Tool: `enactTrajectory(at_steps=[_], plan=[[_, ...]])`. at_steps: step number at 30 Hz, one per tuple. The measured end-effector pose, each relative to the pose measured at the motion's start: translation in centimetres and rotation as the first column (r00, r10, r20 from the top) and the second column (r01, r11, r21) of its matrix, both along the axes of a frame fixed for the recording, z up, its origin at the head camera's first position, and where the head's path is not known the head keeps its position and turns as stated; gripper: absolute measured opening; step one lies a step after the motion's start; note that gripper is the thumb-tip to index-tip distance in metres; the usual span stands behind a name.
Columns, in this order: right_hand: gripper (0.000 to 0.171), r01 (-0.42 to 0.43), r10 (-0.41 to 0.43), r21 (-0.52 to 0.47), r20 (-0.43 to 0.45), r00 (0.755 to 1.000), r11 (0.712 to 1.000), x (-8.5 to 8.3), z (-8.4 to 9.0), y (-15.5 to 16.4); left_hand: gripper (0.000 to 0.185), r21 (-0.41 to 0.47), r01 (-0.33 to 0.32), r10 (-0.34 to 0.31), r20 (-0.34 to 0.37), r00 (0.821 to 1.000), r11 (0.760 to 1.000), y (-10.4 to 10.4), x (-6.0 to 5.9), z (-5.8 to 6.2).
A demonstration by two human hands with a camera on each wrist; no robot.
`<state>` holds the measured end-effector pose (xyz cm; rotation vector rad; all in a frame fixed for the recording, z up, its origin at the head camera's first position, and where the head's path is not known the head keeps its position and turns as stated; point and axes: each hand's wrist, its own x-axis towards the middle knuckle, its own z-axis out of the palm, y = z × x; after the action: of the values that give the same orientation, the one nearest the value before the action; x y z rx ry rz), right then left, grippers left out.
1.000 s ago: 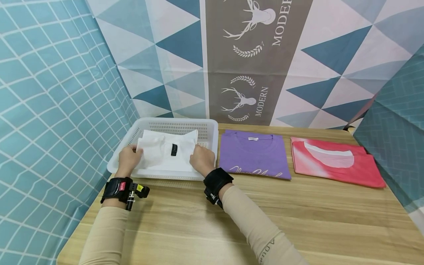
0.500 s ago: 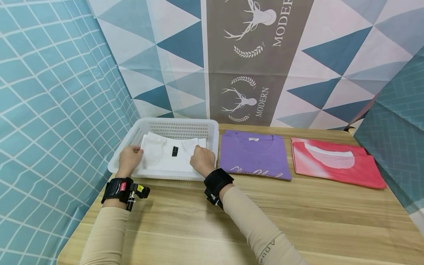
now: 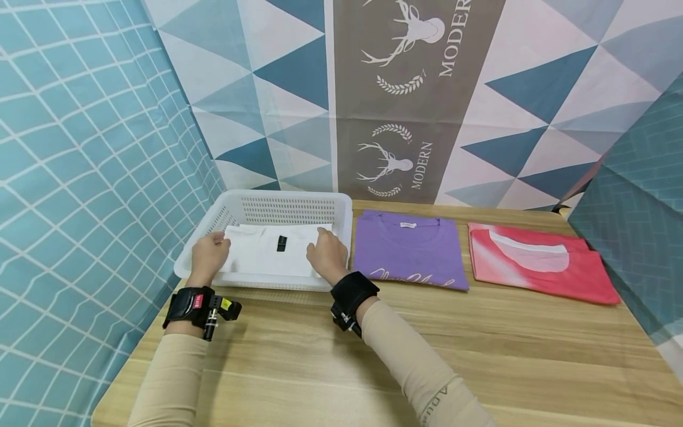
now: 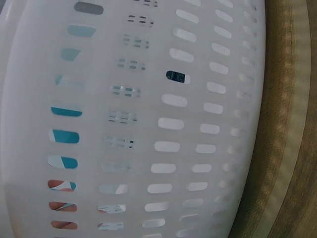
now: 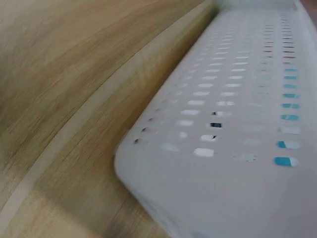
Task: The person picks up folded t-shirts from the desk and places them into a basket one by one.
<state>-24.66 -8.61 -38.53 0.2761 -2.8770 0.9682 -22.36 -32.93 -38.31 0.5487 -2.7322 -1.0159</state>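
Observation:
A folded white T-shirt point(image 3: 261, 252) with a black neck label lies flat inside a white perforated plastic basket point(image 3: 288, 283). At the shirt's left side, my left hand point(image 3: 209, 258) reaches over the basket's rim, thumb and fingers slightly apart. My right hand point(image 3: 327, 256) is over the shirt's right side, its fingers loosened from the cloth. Neither hand appears to grip the fabric. Both wrist views look at the basket's slotted outer wall point(image 4: 138, 129); the hands are not seen there, and bits of the white cloth and dark label show through the slots.
Right of the basket, a folded purple T-shirt point(image 3: 409, 249) lies on the wooden table point(image 3: 320, 367). Further right is a folded red and pink T-shirt point(image 3: 539, 264). A patterned cloth backdrop point(image 3: 395, 118) stands behind, and a blue grid-patterned curtain point(image 3: 96, 178) borders the left.
The white T-shirt's far edge has sunk from raised to flat in the basket. Both hands stay nearly in place, and their fingers have let go of the cloth.

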Motion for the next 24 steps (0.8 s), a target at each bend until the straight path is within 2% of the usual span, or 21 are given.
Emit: enactTrajectory(at_steps=[4, 9, 12, 16, 19, 24], plan=[[0.04, -0.02, 0.017, -0.144, -0.019, 1.0, 0.989, 0.6, 0.7, 1.0, 0.043, -0.014, 0.009, -0.01, -0.093, 0.996, 1.0, 0.7, 0.3, 0.1], [0.036, -0.048, 0.034, -0.278, -0.057, 0.998, 0.959, 1.2, 1.8, 2.3, 0.038, -0.001, 0.054, -0.052, -0.23, 0.972, 0.999, 2.5, 0.9, 0.7], [0.034, -0.052, 0.032, -0.359, -0.061, 0.998, 0.932, 1.6, 2.2, 3.0, 0.036, 0.015, 0.107, -0.098, -0.292, 0.951, 0.994, 4.1, 1.2, 1.3], [0.031, -0.06, 0.03, -0.464, -0.072, 0.997, 0.884, 2.0, 2.6, 4.1, 0.033, 0.004, 0.149, -0.137, -0.373, 0.918, 0.989, 7.1, 1.6, 2.6], [0.031, -0.055, 0.022, -0.514, -0.07, 0.997, 0.856, 2.2, 2.9, 5.1, 0.031, -0.007, 0.208, -0.193, -0.412, 0.89, 0.978, 9.6, 2.0, 3.4], [0.031, -0.019, -0.042, -0.543, -0.099, 0.994, 0.84, 2.4, 2.9, 7.7, 0.03, 0.061, 0.362, -0.303, -0.432, 0.85, 0.93, 13.8, 2.5, 4.1]])
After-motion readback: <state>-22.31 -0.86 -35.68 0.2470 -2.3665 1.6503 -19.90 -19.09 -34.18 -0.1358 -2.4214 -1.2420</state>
